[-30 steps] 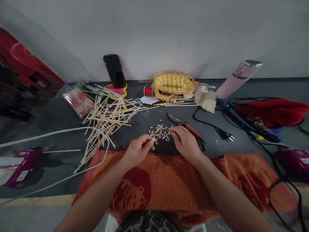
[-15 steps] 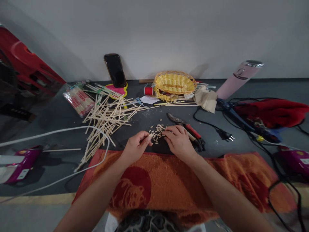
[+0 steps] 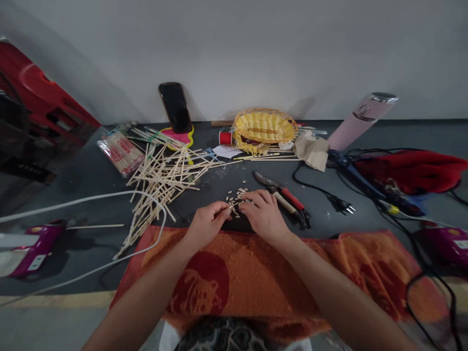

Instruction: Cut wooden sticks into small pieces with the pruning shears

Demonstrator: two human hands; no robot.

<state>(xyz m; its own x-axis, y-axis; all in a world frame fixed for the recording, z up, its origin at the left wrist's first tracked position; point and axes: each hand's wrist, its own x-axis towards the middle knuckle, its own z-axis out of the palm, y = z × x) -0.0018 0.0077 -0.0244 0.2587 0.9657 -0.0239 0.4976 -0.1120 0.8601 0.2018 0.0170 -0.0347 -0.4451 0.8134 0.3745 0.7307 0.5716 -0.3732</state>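
A scatter of short pale wooden stick pieces lies on the dark tabletop between my hands. My left hand is closed in a pinch at the left side of the pieces, with a small pale piece seemingly at its fingertips. Reaching over the right side of the pile, my right hand has its fingers bent and apart, the tips touching or just above the pieces. Whatever lies under those fingertips is hidden. Garden pruners with red and pale grips rest just beyond my right hand.
Long thin sticks lie heaped to the left beside a wrapped stick bundle. A phone leans behind them. A yellow basket, red thread spool and pink flask stand behind. An orange towel covers the front edge.
My right hand has moved slightly left and closer to my left hand, covering more of the pieces and showing more of the pruners' pale grip. My left hand stays in its pinch.
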